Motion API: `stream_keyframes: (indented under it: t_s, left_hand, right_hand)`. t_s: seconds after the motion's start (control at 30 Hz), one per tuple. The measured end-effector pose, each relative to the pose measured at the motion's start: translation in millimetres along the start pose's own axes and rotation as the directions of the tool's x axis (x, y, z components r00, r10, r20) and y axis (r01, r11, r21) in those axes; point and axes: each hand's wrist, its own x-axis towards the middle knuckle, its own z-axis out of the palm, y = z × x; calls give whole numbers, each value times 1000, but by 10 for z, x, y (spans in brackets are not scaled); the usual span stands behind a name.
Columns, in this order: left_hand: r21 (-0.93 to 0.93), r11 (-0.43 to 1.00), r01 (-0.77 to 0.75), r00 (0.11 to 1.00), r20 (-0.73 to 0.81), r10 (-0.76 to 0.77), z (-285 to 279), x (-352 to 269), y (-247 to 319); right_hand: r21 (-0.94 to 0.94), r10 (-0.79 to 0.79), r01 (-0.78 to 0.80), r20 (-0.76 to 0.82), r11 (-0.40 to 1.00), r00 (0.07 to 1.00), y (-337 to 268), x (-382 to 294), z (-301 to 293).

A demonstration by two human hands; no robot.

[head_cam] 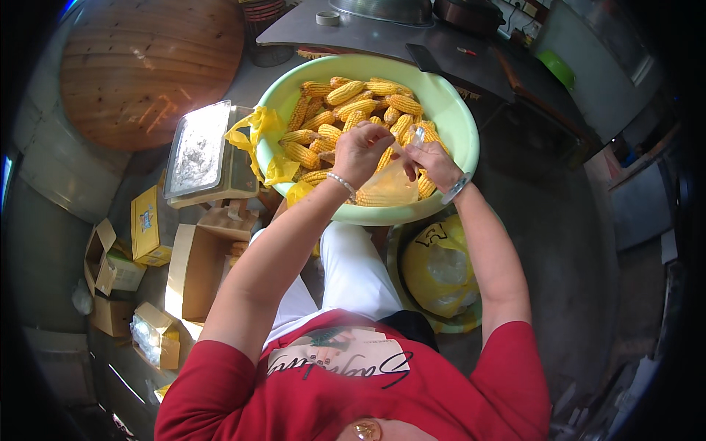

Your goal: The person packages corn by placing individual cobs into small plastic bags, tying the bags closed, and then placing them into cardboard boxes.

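My left hand [361,151] and my right hand [433,162] are close together over a large pale green plastic basin [466,127]. Between them they pinch the upper part of a clear plastic bag [394,179]. At least one corn cob [380,197] shows through the bag's lower part, near the basin's front rim. Many dried yellow corn cobs [350,105] are heaped in the basin behind my hands. A yellow plastic bag [259,135] drapes over the left rim. Fingers partly hide the bag's top.
A weighing scale with a metal tray [198,149] stands left of the basin. Cardboard boxes [193,270] are on the floor at left. A filled yellow bag [441,270] rests in a tub below right. Behind, a table [375,41] bears a phone [423,58] and tape roll [327,18].
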Motion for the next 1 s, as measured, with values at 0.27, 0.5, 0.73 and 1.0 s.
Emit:
stream_keyframes:
  t_s: [0.27, 0.5, 0.73, 1.0]
  left_hand:
    - [-352, 887, 300, 894, 428, -133, 321, -138, -236]
    - [-264, 812, 521, 764, 568, -306, 186, -82, -239]
    - [-689, 437, 578, 813, 439, -383, 214, -165, -435]
    - [-549, 496, 673, 740, 518, -429, 178, -179, -374]
  right_hand:
    - [38, -94, 92, 36, 995, 995, 234, 88, -137]
    - [368, -198, 109, 213, 923, 957, 315, -38, -227]
    - [72, -125, 124, 15, 990, 992, 299, -23, -122]
    - [-843, -717, 297, -141, 449, 683, 326, 87, 263]
